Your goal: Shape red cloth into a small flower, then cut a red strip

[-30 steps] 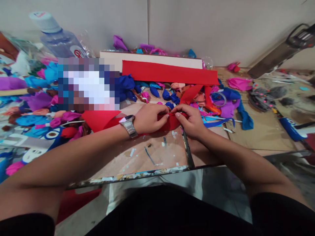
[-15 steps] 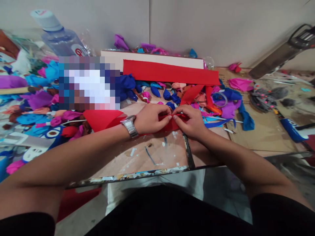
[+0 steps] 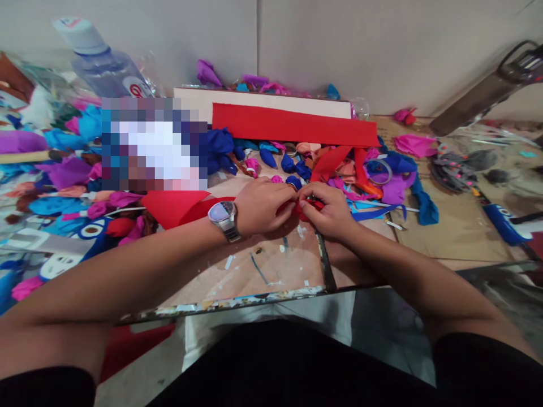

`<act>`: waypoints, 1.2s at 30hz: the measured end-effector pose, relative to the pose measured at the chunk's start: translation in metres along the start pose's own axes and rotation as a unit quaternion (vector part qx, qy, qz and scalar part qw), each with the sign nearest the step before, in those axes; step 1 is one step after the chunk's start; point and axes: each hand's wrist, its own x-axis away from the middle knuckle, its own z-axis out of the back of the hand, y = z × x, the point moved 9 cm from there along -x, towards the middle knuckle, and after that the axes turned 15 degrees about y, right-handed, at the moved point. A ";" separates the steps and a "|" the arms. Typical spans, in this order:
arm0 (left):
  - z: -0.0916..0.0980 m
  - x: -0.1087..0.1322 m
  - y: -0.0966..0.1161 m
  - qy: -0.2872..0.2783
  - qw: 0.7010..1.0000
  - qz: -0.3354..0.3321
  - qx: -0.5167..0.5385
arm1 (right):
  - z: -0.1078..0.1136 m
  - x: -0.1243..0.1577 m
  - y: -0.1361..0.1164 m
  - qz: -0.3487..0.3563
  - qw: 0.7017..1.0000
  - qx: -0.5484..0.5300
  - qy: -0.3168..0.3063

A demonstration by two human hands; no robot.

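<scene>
**Left hand (image 3: 263, 206) and right hand (image 3: 326, 212) pinched on red paper (image 3: 302, 210)**

Both hands are held knuckle to knuckle at mid-table, fingertips meeting. The left hand is curled nearly closed, fingers tucked down onto the red paper. The right hand is curled the same way, thumb and forefinger pressed on the bunched end of the paper. Only a small crumpled bit of the paper is seen between the two hands; the rest is covered by them. A wider flat red sheet (image 3: 176, 204) is seen running left from under the left wrist; whether it is joined to the pinched piece cannot be told. A wristwatch (image 3: 223, 217) is worn on the left wrist.

The red paper is held just above the brown table (image 3: 263, 265), near its front edge. A long red strip (image 3: 292, 125) is laid flat behind the hands, against a white board (image 3: 237, 97). Blue crepe pieces (image 3: 218, 144) and pink and purple scraps are scattered between strip and hands. A tape ring (image 3: 379, 169) is seen right of the hands. A water bottle (image 3: 99, 68) is placed far left at the wall.
</scene>
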 end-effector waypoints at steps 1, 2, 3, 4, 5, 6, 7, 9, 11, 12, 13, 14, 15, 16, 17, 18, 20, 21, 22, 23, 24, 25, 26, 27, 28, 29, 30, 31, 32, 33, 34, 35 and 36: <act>0.000 0.000 -0.002 -0.006 1.000 0.010 0.003 | 0.000 0.000 0.001 -0.003 1.000 0.000 0.001; -0.001 0.000 -0.005 -0.014 1.000 0.023 0.008 | 0.001 0.000 0.002 -0.005 1.000 0.001 0.002; -0.001 0.000 -0.008 -0.023 0.999 0.035 0.015 | 0.001 -0.001 0.002 -0.007 1.000 0.004 0.000; -0.001 0.000 -0.010 -0.030 0.998 0.047 0.025 | 0.000 -0.001 0.002 -0.007 1.000 0.008 -0.004; -0.001 -0.001 -0.012 -0.038 0.997 0.056 0.034 | 0.000 -0.001 0.002 -0.006 1.000 0.012 -0.009; -0.001 -0.001 -0.013 -0.043 0.996 0.063 0.044 | -0.001 -0.001 0.001 -0.003 1.000 0.016 -0.014; -0.001 -0.002 -0.013 -0.046 0.995 0.069 0.054 | -0.001 -0.001 0.000 0.001 1.000 0.020 -0.017; 0.000 -0.002 -0.014 -0.051 0.993 0.083 0.072 | -0.001 -0.002 0.000 0.006 1.000 0.023 -0.017; 0.000 -0.003 -0.016 -0.054 0.990 0.097 0.090 | 0.001 -0.002 0.001 0.000 1.000 0.020 -0.012; 0.001 -0.003 -0.017 -0.053 0.988 0.104 0.096 | 0.001 -0.002 0.003 -0.005 1.000 0.018 -0.009; 0.001 -0.004 -0.018 -0.052 0.988 0.110 0.099 | 0.002 -0.002 0.004 -0.011 1.000 0.017 -0.005; 0.002 -0.004 -0.020 -0.050 0.987 0.116 0.098 | 0.003 -0.002 0.006 -0.018 1.000 0.017 0.000; 0.003 -0.004 -0.021 -0.049 0.987 0.122 0.094 | 0.004 -0.002 0.008 -0.024 1.000 0.019 0.005; 0.004 -0.004 -0.023 -0.049 0.987 0.127 0.089 | 0.005 -0.002 0.009 -0.029 0.999 0.022 0.010; 0.004 -0.004 -0.025 -0.050 0.987 0.133 0.081 | 0.006 -0.002 0.010 -0.032 0.999 0.026 0.015; 0.004 -0.004 -0.026 -0.054 0.986 0.138 0.074 | 0.007 -0.002 0.010 -0.035 0.999 0.031 0.018; 0.004 -0.004 -0.029 -0.063 0.985 0.148 0.059 | 0.008 -0.003 0.010 -0.038 0.998 0.040 0.024; 0.004 -0.004 -0.030 -0.067 0.985 0.153 0.051 | 0.009 -0.003 0.011 -0.040 0.998 0.043 0.027; 0.004 -0.004 -0.031 -0.071 0.984 0.157 0.042 | 0.009 -0.004 0.011 -0.042 0.998 0.046 0.029; 0.004 -0.004 -0.033 -0.074 0.984 0.160 0.034 | 0.010 -0.004 0.012 -0.044 0.997 0.047 0.031; 0.004 -0.005 -0.034 -0.077 0.983 0.162 0.026 | 0.010 -0.004 0.012 -0.046 0.997 0.048 0.032; 0.004 -0.005 -0.035 -0.079 0.983 0.164 0.020 | 0.010 -0.004 0.013 -0.047 0.997 0.051 0.033; 0.004 -0.005 -0.036 -0.081 0.983 0.166 0.015 | 0.010 -0.004 0.013 -0.046 0.997 0.053 0.032; 0.004 -0.005 -0.037 -0.083 0.982 0.167 0.012 | 0.010 -0.004 0.013 -0.044 0.997 0.056 0.030; 0.004 -0.005 -0.038 -0.086 0.982 0.168 0.011 | 0.009 -0.005 0.013 -0.040 0.997 0.057 0.025; 0.004 -0.004 -0.037 -0.090 0.982 0.168 0.015 | 0.008 -0.004 0.012 -0.034 0.998 0.057 0.017; 0.003 -0.004 -0.036 -0.095 0.981 0.165 0.023 | 0.006 -0.004 0.011 -0.027 0.998 0.056 0.007; 0.002 -0.004 -0.034 -0.097 0.982 0.160 0.036 | 0.004 -0.003 0.009 -0.020 0.998 0.055 -0.004; 0.001 -0.003 -0.031 -0.098 0.982 0.151 0.053 | 0.002 -0.003 0.007 -0.011 0.998 0.053 -0.014; 0.000 -0.004 -0.027 -0.097 0.983 0.140 0.072 | 0.000 -0.002 0.006 -0.003 0.998 0.051 -0.022; 0.000 -0.004 -0.024 -0.094 0.983 0.129 0.090 | -0.001 -0.002 0.004 0.005 0.998 0.049 -0.027; 0.000 -0.004 -0.021 -0.090 0.983 0.120 0.104 | -0.002 -0.001 0.003 0.011 0.998 0.047 -0.030; 0.000 -0.004 -0.019 -0.085 0.983 0.114 0.114 | -0.002 -0.001 0.002 0.016 0.998 0.045 -0.031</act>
